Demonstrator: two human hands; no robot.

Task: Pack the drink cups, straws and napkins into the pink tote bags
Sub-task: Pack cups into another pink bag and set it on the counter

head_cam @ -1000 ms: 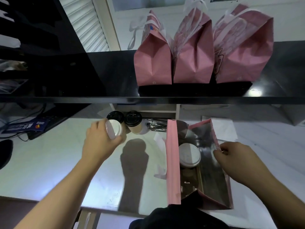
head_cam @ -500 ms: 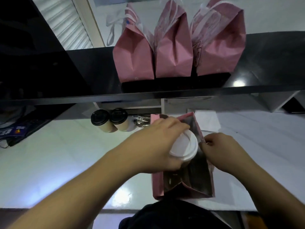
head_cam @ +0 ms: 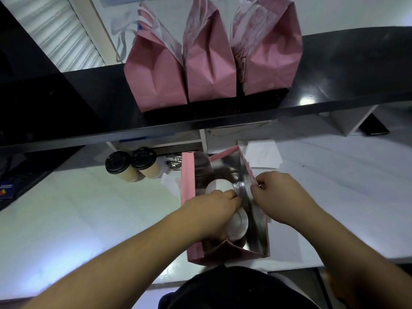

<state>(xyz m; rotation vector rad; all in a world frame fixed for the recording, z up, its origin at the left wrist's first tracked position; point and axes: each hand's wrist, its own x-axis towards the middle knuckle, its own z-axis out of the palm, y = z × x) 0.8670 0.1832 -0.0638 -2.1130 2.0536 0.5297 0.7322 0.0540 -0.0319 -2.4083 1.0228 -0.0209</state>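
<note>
- Step in hand, by judgement: loading 2nd drink cup into open pink bag at near centre of white counter.
- Left hand down inside bag mouth, fingers curled round white-lidded cup at near end of bag. Lid partly visible past knuckles; cup body hidden, so can't tell if seated on bag floor yet.
- Right hand pinching right wall of bag at rim, thumb + fingers closed on foil-lined edge, holding mouth open.
- Another white-lidded cup already in bag, far side of left hand, just beside it. Looks upright.
- Two black-lidded cups on counter, far left of bag, touching each other, under edge of black shelf. Not packed yet.
- Straws prob the wrapped bundle between black-lid cups and bag; small + dim, not sure.
- Napkins = white paper stack far right of bag, just beside far corner. Untouched.
- Three pink bags on shelf, tops folded, look done.
- Next move needs: set cup down flat next to 1st, let go, pull left hand straight up w/o snagging lids. Right hand should keep wall out till clear.
- Then straws + napkins for this bag, by judgement. Room tight w/ 2 cups; slide down the side, not on lids.
- Risk: cup tipping if released before bottomed out; lid seal unknown.
</note>
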